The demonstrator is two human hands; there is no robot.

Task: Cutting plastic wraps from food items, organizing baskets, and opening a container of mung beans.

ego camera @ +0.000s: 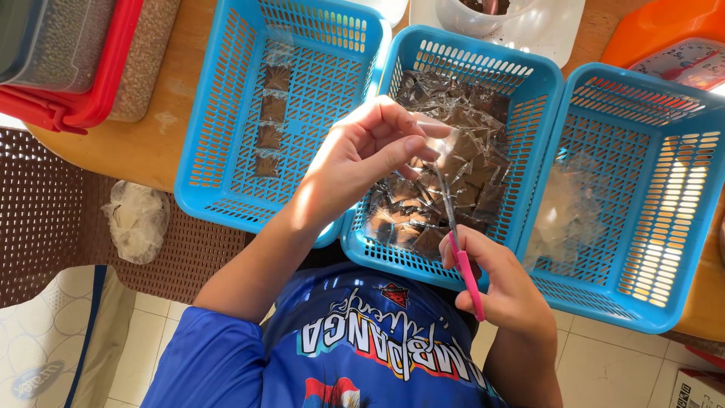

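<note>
My left hand point(370, 151) pinches a small clear plastic packet point(442, 143) above the middle blue basket point(540, 83). My right hand point(502, 283) grips pink-handled scissors point(461, 242), whose blades point up toward the packet. The middle basket holds a heap of several clear packets with dark brown contents point(445, 189). In the left blue basket point(219, 113) lies a strip of several joined brown packets point(272, 121). The right blue basket point(664, 189) contains a few empty-looking clear plastic pieces point(566, 215).
The baskets rest on a round wooden table point(147, 147). A red-lidded container point(72, 60) stands at the far left, an orange scale point(664, 38) at the far right, a clear bowl on a white tray point(498, 15) behind. A crumpled plastic bag point(136, 219) lies on a woven chair.
</note>
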